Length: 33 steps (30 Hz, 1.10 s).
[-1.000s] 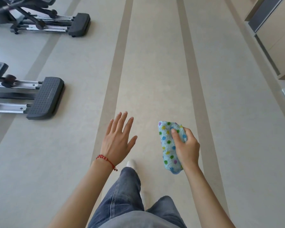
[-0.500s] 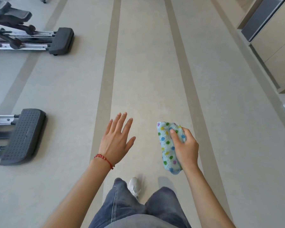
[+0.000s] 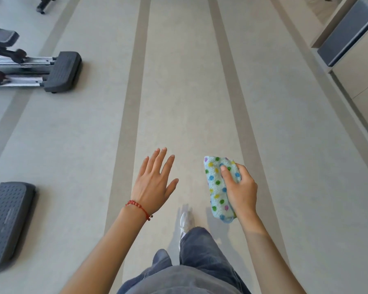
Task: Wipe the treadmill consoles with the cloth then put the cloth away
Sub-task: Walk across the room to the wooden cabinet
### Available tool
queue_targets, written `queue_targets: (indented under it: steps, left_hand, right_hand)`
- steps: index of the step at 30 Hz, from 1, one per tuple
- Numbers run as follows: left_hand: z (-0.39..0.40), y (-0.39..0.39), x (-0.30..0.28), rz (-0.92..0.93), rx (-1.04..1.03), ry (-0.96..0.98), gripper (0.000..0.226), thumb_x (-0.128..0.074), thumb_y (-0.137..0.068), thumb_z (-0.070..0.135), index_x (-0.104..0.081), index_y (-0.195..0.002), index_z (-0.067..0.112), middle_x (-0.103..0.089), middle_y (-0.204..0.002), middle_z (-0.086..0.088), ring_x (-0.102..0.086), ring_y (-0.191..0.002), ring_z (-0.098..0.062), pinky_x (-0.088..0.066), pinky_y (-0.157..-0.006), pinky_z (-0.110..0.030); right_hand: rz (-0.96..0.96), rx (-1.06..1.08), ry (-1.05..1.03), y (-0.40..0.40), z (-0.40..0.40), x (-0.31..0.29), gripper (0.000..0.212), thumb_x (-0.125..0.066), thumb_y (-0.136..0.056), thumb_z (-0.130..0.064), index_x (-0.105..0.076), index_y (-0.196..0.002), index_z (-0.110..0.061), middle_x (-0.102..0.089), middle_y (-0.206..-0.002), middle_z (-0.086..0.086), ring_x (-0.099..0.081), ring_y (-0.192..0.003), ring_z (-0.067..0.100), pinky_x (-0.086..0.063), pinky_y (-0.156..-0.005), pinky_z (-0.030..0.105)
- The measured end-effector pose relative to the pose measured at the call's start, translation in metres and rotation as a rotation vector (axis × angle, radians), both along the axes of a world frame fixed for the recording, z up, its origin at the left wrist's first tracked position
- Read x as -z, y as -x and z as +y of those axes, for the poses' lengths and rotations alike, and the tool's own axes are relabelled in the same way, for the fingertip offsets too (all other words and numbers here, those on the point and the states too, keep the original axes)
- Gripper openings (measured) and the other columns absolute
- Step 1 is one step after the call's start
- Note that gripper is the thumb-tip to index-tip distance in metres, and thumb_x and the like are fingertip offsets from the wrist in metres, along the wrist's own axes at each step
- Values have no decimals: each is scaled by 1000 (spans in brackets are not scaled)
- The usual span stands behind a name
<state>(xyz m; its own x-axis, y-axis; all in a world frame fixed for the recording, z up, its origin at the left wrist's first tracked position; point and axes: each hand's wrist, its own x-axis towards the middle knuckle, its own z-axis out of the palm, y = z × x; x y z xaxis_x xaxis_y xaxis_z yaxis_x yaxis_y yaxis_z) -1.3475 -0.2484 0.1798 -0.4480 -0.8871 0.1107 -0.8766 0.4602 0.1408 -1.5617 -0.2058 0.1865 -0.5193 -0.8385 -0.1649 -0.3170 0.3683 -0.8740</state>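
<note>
Since the earlier frames the exercise machines at the left have slid down and toward the near edge of the view, and a white shoe (image 3: 186,222) now shows ahead of the jeans (image 3: 200,251); both hands sit about where they were. The right hand (image 3: 241,190) holds the cloth (image 3: 217,187), a folded pale blue towel with coloured dots, its fingers (image 3: 226,174) wrapped round it and the thumb pressed on its upper face. The cloth stands roughly on end in the air above the floor (image 3: 179,92), not touching anything else. The left hand (image 3: 152,183) is empty, palm down, fingers spread and straight, with a red bead bracelet (image 3: 137,206) at the wrist. Two darker stripes run along the pale floor ahead. One dark ribbed machine foot (image 3: 63,71) with metal rails lies at upper left, and another ribbed foot (image 3: 5,221) lies at lower left. Pale cabinets (image 3: 361,66) with a dark panel line the right edge.
</note>
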Motion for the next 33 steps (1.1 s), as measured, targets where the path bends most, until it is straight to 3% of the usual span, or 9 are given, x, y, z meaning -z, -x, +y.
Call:
queue_targets:
  steps: [6,12,16,22,33]
  left_hand:
    - [-133,40,-16,9,7,27,59,-33,-90,44,-51,-130,3,-47,-136,-22,-45,-125,-40,-33,-100,-54]
    - [-258,60,-9,24,3,24,59,-24,-95,47,-44,-132,6,-46,-138,-20,-43,-128,-38,-28,-102,-51]
    - [-358,74,2,9,25,17,59,-34,-90,45,-49,-131,5,-46,-137,-21,-43,-127,-38,-30,-102,-52]
    - [-503,95,-11,-14,104,9,60,-31,-90,45,-52,-129,4,-47,-137,-20,-44,-126,-38,-33,-100,-55]
    - [-691,175,-12,6,192,6,60,-34,-89,44,-53,-128,4,-49,-135,-21,-46,-125,-39,-35,-99,-54]
  right_hand:
    - [17,1,-5,42,-130,-13,30,-60,-84,-45,-62,-102,-22,-67,-85,-9,-63,-80,10,-51,-69,29]
    - [-9,18,-17,60,-252,-10,24,-60,-86,-42,-62,-97,-21,-67,-80,-9,-62,-74,6,-44,-60,19]
    - [15,44,-23,70,-344,-3,21,-59,-85,-43,-62,-93,-24,-65,-76,-11,-61,-72,5,-43,-61,22]
    - [24,72,-28,84,-477,-13,17,-59,-86,-42,-60,-92,-26,-64,-75,-12,-59,-71,2,-42,-58,21]
    - [19,170,-30,150,-639,-9,14,-61,-86,-39,-61,-90,-26,-64,-77,-14,-61,-73,0,-42,-58,16]
